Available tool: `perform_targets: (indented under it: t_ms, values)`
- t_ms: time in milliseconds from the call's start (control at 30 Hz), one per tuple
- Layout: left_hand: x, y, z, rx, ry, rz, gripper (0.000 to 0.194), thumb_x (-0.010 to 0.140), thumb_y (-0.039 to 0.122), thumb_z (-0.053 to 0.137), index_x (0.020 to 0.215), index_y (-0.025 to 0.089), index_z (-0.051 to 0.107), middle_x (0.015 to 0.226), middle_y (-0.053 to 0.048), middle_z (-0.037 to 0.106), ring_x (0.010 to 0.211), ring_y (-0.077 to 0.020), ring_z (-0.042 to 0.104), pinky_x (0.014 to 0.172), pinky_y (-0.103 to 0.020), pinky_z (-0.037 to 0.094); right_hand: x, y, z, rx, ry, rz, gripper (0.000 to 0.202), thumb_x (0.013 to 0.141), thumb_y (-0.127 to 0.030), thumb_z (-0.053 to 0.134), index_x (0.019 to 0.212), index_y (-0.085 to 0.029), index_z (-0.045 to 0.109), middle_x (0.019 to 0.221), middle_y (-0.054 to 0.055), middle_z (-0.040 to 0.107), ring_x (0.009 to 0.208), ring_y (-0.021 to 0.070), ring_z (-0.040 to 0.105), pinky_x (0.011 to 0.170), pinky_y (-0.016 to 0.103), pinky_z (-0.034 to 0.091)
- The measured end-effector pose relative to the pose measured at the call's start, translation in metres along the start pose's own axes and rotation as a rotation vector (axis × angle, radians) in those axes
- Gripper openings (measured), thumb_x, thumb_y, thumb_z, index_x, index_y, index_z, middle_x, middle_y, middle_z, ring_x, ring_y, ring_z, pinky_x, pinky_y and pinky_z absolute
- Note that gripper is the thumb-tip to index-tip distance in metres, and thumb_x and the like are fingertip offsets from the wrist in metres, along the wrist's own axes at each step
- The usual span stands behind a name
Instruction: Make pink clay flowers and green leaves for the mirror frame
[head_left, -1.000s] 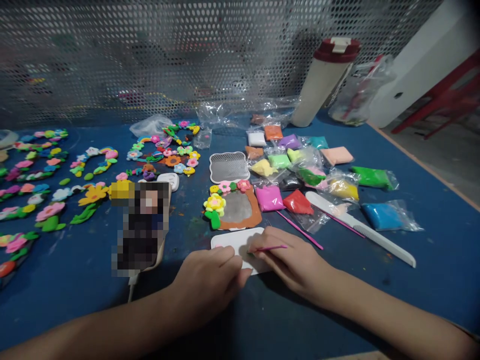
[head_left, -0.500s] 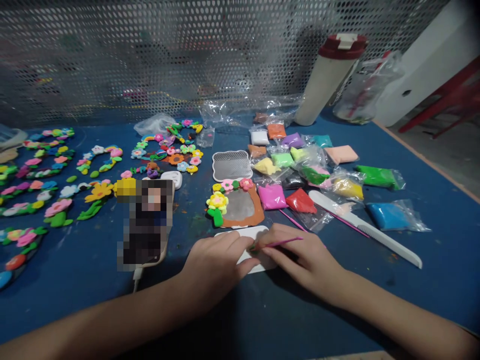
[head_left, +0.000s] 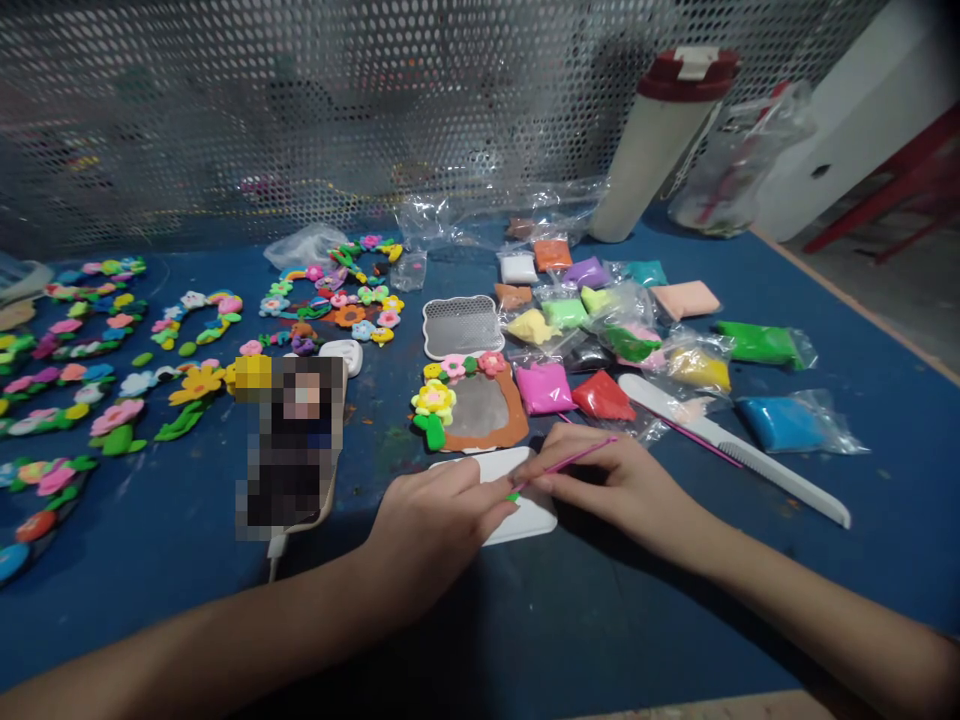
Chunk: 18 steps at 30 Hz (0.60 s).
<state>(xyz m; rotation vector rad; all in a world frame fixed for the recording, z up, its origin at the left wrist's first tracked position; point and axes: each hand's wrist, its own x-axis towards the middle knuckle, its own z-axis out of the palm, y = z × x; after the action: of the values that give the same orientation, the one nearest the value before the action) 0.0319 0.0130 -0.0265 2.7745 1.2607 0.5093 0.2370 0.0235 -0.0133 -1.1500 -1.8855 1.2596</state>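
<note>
My right hand (head_left: pixel 615 478) pinches a thin pink modelling tool (head_left: pixel 577 456) above a white board (head_left: pixel 532 515). The tool's working end meets a small piece of green clay (head_left: pixel 514 496). My left hand (head_left: pixel 439 525) rests on the board's left part, its thumb and fingertips closed around that clay; most of the clay is hidden by the fingers. Just beyond the board lies a mirror (head_left: pixel 480 410) framed in brown clay, with clay flowers and leaves along its top and left side. Behind it is a plain white-rimmed mirror (head_left: pixel 463 328).
Several bags of coloured clay, including a red one (head_left: pixel 604 398), lie at the right beside a white serrated knife (head_left: pixel 750 455). A phone (head_left: pixel 300 450) with a cable is to the left. Flower-decorated clay frames (head_left: pixel 199 320) spread further left. A tumbler (head_left: pixel 660 150) stands at the back.
My right hand has shifted slightly up, with the tool tilted more steeply. The left fingers have moved a little, and the green clay shows more brightly between them.
</note>
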Motion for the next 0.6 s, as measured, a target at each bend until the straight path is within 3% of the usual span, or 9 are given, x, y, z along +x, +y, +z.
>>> perform_targets:
  t_ms: [433, 600]
  values:
    - [0.001, 0.000, 0.000, -0.031, -0.040, -0.026, 0.025, 0.090, 0.036, 0.044, 0.091, 0.030, 0.067, 0.057, 0.004, 0.050, 0.050, -0.0108, 0.048, 0.044, -0.025, 0.024, 0.007, 0.008, -0.017, 0.093, -0.161, -0.020, 0.014, 0.080, -0.025, 0.062, 0.090, -0.021, 0.072, 0.084, 0.003, 0.066, 0.079, 0.0131, 0.059, 0.071, 0.027, 0.047]
    - [0.000, 0.000, 0.001, -0.044, -0.043, -0.043, 0.020, 0.089, 0.036, 0.048, 0.091, 0.030, 0.067, 0.059, 0.004, 0.052, 0.052, -0.0116, 0.050, 0.046, -0.025, 0.026, 0.004, 0.010, -0.017, 0.203, -0.039, 0.018, 0.011, 0.082, -0.025, 0.060, 0.085, -0.019, 0.069, 0.081, 0.001, 0.065, 0.077, 0.0118, 0.059, 0.071, 0.025, 0.047]
